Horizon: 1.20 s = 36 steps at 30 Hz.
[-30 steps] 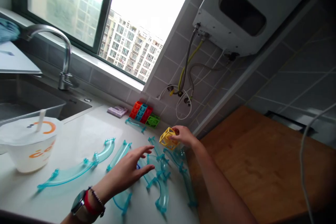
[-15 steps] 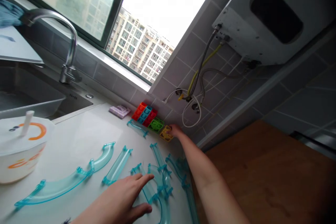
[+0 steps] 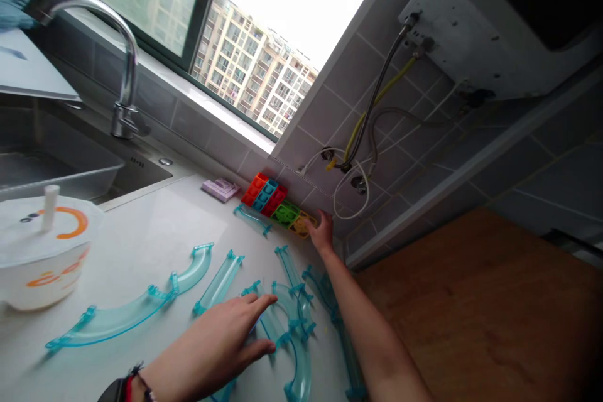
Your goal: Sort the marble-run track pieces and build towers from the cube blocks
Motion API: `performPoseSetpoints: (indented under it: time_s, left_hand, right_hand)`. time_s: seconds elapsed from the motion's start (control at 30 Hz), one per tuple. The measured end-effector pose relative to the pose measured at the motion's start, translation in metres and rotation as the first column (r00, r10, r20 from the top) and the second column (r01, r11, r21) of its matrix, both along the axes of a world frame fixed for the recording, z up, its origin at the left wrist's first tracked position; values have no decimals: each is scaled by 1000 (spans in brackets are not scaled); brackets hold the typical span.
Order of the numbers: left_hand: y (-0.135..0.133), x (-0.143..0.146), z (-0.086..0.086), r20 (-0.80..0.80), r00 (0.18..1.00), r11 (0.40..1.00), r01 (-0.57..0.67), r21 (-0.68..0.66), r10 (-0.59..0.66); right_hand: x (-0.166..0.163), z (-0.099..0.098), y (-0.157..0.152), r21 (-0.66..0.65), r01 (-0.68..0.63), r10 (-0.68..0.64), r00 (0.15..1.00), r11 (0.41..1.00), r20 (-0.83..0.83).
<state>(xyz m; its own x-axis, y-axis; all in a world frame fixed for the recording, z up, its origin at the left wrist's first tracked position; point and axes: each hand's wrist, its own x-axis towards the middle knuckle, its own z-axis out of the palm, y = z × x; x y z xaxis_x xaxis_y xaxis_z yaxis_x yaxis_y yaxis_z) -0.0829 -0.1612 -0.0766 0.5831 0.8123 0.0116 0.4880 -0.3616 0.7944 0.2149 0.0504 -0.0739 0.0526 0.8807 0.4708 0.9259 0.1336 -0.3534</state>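
At the back of the counter, my right hand (image 3: 321,232) has its fingers apart, with one fingertip touching the yellow block (image 3: 300,225). That block lies at the end of a row, against a green block (image 3: 286,212). Further along the row are a red block (image 3: 275,200), a blue block (image 3: 265,194) and an orange-red block (image 3: 255,188). My left hand (image 3: 235,326) hovers with thumb and fingers spread, holding nothing. Under and beside it lie several clear teal track pieces (image 3: 301,358), partly hidden by the hand. A straight track piece (image 3: 220,282) is just left of it.
A curved track piece (image 3: 117,325) lies at the left, near a white tub (image 3: 42,276) with a straw. A small purple box (image 3: 220,190) sits by the wall. Beyond are the sink (image 3: 61,157) and faucet (image 3: 127,69). Hoses (image 3: 377,100) hang at the right.
The yellow block has moved left and up against the green block. My right hand's fingers have spread from around it. My left hand stays in nearly the same place as the view shifts.
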Motion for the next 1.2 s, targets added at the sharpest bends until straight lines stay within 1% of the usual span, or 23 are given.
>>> performPoseSetpoints:
  time_s: [0.07, 0.13, 0.2, 0.23, 0.27, 0.3, 0.37, 0.43, 0.53, 0.63, 0.73, 0.8, 0.83, 0.9, 0.93, 1.03, 1.1, 1.2]
  left_hand:
    - [-2, 2, 1, 14, 1000, 1000, 13, 19, -14]
    - [-5, 5, 1, 35, 999, 999, 25, 43, -26]
    - [-10, 8, 1, 52, 998, 997, 34, 64, -37]
    - [-13, 9, 2, 57, 997, 996, 38, 75, -42]
    - [-15, 11, 3, 59, 997, 995, 45, 89, -50]
    - [-17, 13, 4, 56, 996, 993, 57, 104, -63]
    - [-21, 18, 8, 36, 994, 986, 95, 134, -101]
    - [-27, 24, 13, 12, 990, 979, 140, 149, -143]
    - [-42, 32, 17, 16, 985, 975, 166, 148, -170]
    - [-66, 29, 15, 58, 985, 981, 152, 118, -160]
    - [-89, 8, 10, 36, 995, 993, 87, 74, -90]
    - [-95, -14, 6, -41, 999, 996, 1, 92, 3]
    - [-94, -26, 2, -86, 995, 991, -45, 124, 56]
    - [-83, -54, -7, -166, 970, 963, -139, 229, 179]
    - [-73, -68, -13, -208, 951, 945, -166, 281, 229]
    - [-36, -104, -30, -271, 897, 889, -225, 398, 348]
    - [-14, -117, -35, -297, 878, 876, -231, 424, 376]
    - [1, -115, -29, -330, 881, 885, -177, 431, 338]
  right_hand:
    - [-5, -2, -50, 123, 41, -29, 995, 992, -100]
    - [-10, -12, -113, 209, 75, -35, 982, 975, -187]
    - [-12, -32, -183, 262, 85, -16, 966, 961, -258]
    - [-11, -44, -216, 309, 59, 43, 949, 949, -311]
    - [-10, -57, -247, 331, 34, 78, 944, 943, -320]
    - [-8, -69, -274, 320, 13, 86, 952, 947, -295]
    - [-3, -89, -316, 317, 21, 69, 960, 948, -270]
    - [2, -103, -340, 295, 49, 37, 959, 954, -280]
    - [8, -111, -353, 262, 82, 12, 940, 961, -341]
    - [8, -112, -354, 191, 86, 10, 890, 978, -455]
    - [5, -110, -352, 94, 46, 13, 837, 994, -548]
    - [4, -109, -351, 39, 20, 7, 799, 999, -601]
    - [4, -109, -351, 18, 6, 6, 781, 1000, -625]
    - [3, -110, -351, -13, -24, 9, 747, 1000, -665]
    - [3, -111, -351, -21, -38, 13, 731, 999, -683]
    - [2, -112, -351, -18, -69, 34, 688, 997, -724]
    - [2, -110, -351, 0, -72, 48, 669, 997, -742]
    - [2, -108, -352, 25, -67, 63, 652, 997, -755]
